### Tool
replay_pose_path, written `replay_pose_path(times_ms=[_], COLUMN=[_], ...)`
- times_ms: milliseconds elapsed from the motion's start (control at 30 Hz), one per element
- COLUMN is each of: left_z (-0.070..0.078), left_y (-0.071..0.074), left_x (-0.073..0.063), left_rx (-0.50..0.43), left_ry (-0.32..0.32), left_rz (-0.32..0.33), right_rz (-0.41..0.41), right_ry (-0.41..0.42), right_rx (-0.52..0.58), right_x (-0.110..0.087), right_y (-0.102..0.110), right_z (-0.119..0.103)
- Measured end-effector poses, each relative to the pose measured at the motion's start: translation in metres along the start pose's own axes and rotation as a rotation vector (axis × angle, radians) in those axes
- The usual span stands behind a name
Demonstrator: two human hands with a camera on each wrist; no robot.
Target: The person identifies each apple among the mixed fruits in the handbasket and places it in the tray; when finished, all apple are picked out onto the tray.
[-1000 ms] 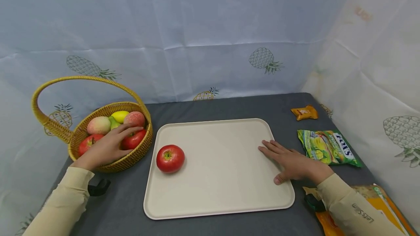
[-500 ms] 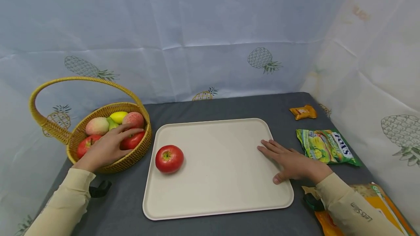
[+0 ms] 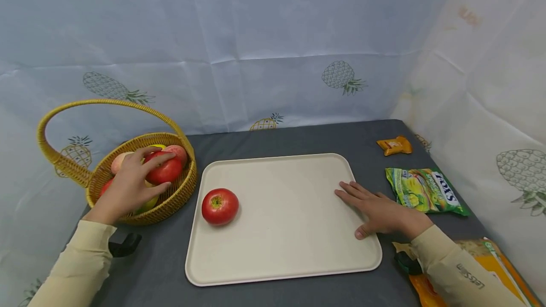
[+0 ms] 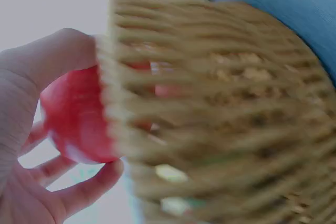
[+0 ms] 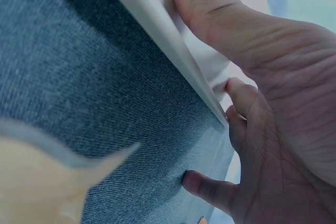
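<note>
A dark gray cloth covered the table [image 3: 264,143], and white sheets [image 3: 273,22] with pineapples drawn on them hung behind it and at the sides. A basket [image 3: 185,194] stood by the table's left edge, and a pale tray [image 3: 294,221] lay in the middle with another red fruit [image 3: 220,206] on it. A small orange packet [image 3: 394,146] lay near the far right corner, and a green packet [image 3: 424,191] lay along the right edge.

The left hand [image 3: 132,179] gripped a round red fruit [image 3: 166,170] inside the basket, thumb and fingers curled around it. The right hand [image 3: 381,210] was spread over the tray's right side.

Only the left wrist view showed bits of color through the basket's gaps. Only the right wrist view showed one finger [image 5: 212,190] stretched past the tray, over the cloth; I couldn't tell if it touched.
</note>
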State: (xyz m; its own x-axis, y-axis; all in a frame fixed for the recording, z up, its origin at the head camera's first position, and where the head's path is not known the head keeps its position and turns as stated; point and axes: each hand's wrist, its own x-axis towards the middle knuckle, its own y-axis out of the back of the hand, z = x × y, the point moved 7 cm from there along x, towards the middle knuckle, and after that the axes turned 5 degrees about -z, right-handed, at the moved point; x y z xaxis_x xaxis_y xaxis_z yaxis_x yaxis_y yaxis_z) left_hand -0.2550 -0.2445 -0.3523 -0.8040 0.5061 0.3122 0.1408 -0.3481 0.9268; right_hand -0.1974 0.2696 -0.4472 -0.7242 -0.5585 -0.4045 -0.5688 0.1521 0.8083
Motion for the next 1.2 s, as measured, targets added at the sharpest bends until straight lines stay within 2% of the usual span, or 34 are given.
replay_pose_path(times_ms=[133, 267, 333, 467, 667, 800, 1000, 1200], left_z=[0.018, 0.049, 0.066, 0.097, 0.142, 0.163, 0.184, 0.196], left_y=[0.015, 0.025, 0.026, 0.02, -0.007, -0.032, -0.069, -0.1], left_x=[0.006, 0.015, 0.021, 0.032, 0.05, 0.061, 0.073, 0.078], left_rx=[-0.024, -0.05, -0.071, -0.131, -0.209, -0.269, -0.323, -0.316], left_ry=[-0.026, -0.114, -0.163, -0.24, -0.343, -0.377, -0.388, -0.346], left_rz=[0.088, 0.154, 0.167, 0.133, 0.052, -0.011, -0.127, -0.273], right_rz=[0.006, 0.007, 0.007, 0.008, 0.007, 0.006, 0.006, 0.008], right_ry=[0.005, 0.008, 0.008, 0.01, 0.01, 0.012, 0.011, 0.01], right_rx=[0.012, 0.008, 0.006, 0.005, 0.007, 0.0, -0.004, -0.013], right_x=[-0.001, -0.001, -0.001, -0.002, -0.001, -0.001, -0.001, -0.002], right_y=[0.0, 0.0, 0.0, 0.001, 0.0, 0.0, 0.001, 0.002], right_z=[0.0, 0.0, 0.0, 0.0, 0.001, 0.001, -0.001, -0.003])
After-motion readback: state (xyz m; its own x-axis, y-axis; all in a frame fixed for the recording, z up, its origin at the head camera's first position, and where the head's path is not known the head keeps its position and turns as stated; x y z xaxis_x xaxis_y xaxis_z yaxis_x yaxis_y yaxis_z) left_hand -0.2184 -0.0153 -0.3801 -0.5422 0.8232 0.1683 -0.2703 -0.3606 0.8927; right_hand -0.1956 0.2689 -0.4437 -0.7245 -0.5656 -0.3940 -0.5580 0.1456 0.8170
